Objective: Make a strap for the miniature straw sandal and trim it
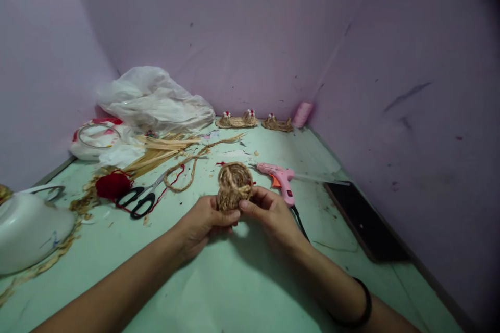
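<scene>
Between my two hands, above the table, is a small slipper (235, 184) made of coiled brown rope, with a rope strap across it. My left hand (207, 221) grips its lower left edge, thumb on top. From the right, my right hand (271, 213) pinches the slipper near the strap between thumb and fingers. Part of the underside is hidden by my fingers. Just beyond my right hand lies a pink glue gun (279, 177) with a clear glue stick in its back.
Black-handled scissors (142, 200), red yarn (113, 184), a loose rope (191, 171) and dry fibre strips (156, 156) lie left. A white bowl (31, 229) sits nearer. Small rope slippers (236, 123), a pink thread spool (302, 114) and a plastic bag (152, 96) line the back; a dark slab (363, 223) lies right.
</scene>
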The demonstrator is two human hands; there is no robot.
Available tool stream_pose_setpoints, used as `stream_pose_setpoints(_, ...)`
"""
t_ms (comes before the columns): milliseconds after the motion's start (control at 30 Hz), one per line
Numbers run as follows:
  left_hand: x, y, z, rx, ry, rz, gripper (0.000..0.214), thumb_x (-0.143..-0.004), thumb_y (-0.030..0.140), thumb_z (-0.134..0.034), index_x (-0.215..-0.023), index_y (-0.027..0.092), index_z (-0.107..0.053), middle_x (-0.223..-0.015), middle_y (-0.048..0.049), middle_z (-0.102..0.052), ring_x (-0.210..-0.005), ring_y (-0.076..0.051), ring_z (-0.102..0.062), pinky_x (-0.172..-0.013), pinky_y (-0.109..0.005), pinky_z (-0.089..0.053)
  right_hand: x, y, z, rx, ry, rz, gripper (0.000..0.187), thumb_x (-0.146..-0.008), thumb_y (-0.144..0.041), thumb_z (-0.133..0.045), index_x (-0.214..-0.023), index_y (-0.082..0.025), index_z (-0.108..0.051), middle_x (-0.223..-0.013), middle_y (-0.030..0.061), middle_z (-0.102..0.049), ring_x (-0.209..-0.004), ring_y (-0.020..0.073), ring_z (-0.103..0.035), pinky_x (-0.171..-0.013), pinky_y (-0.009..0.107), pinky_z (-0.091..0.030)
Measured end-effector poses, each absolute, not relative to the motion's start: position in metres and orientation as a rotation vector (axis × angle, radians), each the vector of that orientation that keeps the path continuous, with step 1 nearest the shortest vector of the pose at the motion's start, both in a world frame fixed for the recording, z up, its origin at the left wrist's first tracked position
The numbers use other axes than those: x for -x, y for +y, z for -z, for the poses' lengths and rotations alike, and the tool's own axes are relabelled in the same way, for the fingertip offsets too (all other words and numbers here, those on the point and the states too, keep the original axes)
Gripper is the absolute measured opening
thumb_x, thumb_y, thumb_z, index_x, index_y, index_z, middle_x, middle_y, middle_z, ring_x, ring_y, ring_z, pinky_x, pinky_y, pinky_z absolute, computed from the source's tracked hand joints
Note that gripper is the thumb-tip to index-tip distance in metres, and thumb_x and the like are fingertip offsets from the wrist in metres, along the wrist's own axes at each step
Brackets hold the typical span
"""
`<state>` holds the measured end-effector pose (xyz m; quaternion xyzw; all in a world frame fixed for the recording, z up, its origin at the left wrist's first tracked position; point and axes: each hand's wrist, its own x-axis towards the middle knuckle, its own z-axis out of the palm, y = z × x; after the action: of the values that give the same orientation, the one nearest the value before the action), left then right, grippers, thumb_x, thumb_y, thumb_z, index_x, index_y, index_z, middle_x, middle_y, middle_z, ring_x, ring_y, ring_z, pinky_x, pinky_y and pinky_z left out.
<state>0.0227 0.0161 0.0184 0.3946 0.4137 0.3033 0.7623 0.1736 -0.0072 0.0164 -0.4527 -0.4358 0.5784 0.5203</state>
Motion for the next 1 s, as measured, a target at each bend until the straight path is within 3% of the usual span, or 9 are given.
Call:
stream_pose_setpoints(100, -0.014, 0.025, -0.028, -1.076, 0.958, -0.681, 0.046, -0.049, 0.012, -0.073, -0.093, 0.015, -0.061, -0.086, -0.0046, -0.065, -0.079, -0.017, -0.059, -0.068, -0.025, -0.044, -0.183, -0.006, -0.02, 1.26, -1.255, -1.152, 0.013, -0.061, -0.025, -0.066, -0.07, -0.017, -0.061, -0.064, 0.0002, -0.062, -0.058, 0.0132, -0.056, -0.059, 0.027, -0.046)
stream_pose_setpoints(200, -0.003, 0.034, -0.036, -1.264, 1.007, -0.737, 0.06, -0.05, 0.009, -0.067, -0.108, 0.019, -0.055, -0.113, -0.0072, -0.059, -0.095, -0.021, -0.057, -0.08, -0.03, -0.044, -0.189, -0.007, -0.022, 1.347, -1.519, -0.815, 0.015, -0.065, -0.019, -0.06, -0.08, -0.018, -0.063, -0.07, 0.0009, -0.064, -0.062, 0.0139, -0.057, -0.061, 0.028, -0.046)
stream_pose_setpoints(400, 0.002, 0.033, -0.048, -1.48, 0.892, -0.519, 0.044, -0.062, 0.024, -0.059, -0.106, 0.017, -0.059, -0.103, -0.0077, -0.063, -0.095, -0.024, -0.056, -0.081, -0.033, -0.043, -0.192, -0.007, -0.018, 1.379, -1.701, -0.659, 0.029, -0.067, -0.019, -0.059, -0.097, -0.02, -0.058, -0.077, 0.0018, -0.066, -0.066, 0.0152, -0.058, -0.063, 0.029, -0.045)
stream_pose_setpoints(567, 0.018, 0.038, -0.061, -1.551, 1.058, -0.402, 0.052, -0.056, 0.022, -0.066, -0.108, 0.024, -0.063, -0.117, -0.0053, -0.058, -0.101, -0.025, -0.052, -0.071, -0.027, -0.044, -0.193, -0.009, -0.019, 1.475, -1.897, -0.458, 0.038, -0.066, -0.016, -0.059, -0.103, -0.025, -0.056, -0.08, 0.0005, -0.068, -0.075, 0.019, -0.059, -0.065, 0.032, -0.044)
stream_pose_setpoints(633, 0.02, 0.038, -0.059, -1.482, 1.064, -0.449, 0.048, -0.058, 0.026, -0.067, -0.105, 0.024, -0.065, -0.112, -0.0059, -0.06, -0.097, -0.023, -0.054, -0.07, -0.026, -0.043, -0.191, -0.011, -0.019, 1.464, -1.936, -0.444, 0.038, -0.066, -0.017, -0.059, -0.103, -0.025, -0.056, -0.081, 0.001, -0.069, -0.076, 0.0198, -0.059, -0.066, 0.032, -0.044)
stream_pose_setpoints(800, 0.002, 0.032, -0.041, -1.345, 1.194, -0.501, 0.035, -0.06, 0.035, -0.07, -0.086, 0.012, -0.069, -0.073, -0.0069, -0.066, -0.059, -0.016, -0.056, -0.054, -0.025, -0.04, -0.186, -0.012, -0.017, 1.561, -1.867, -0.502, 0.03, -0.067, -0.024, -0.063, -0.098, -0.026, -0.06, -0.086, 0.0026, -0.069, -0.08, 0.0219, -0.059, -0.069, 0.035, -0.043)
stream_pose_setpoints(1000, -0.004, 0.031, -0.039, -1.27, 1.265, -0.569, 0.021, -0.055, 0.025, -0.071, -0.071, 0.012, -0.069, -0.061, -0.0054, -0.066, -0.054, -0.014, -0.055, -0.055, -0.025, -0.041, -0.191, -0.006, -0.02, 1.541, -1.633, -0.991, 0.021, -0.064, -0.035, -0.068, -0.079, -0.021, -0.066, -0.083, 0.0044, -0.069, -0.077, 0.0204, -0.061, -0.069, 0.033, -0.045)
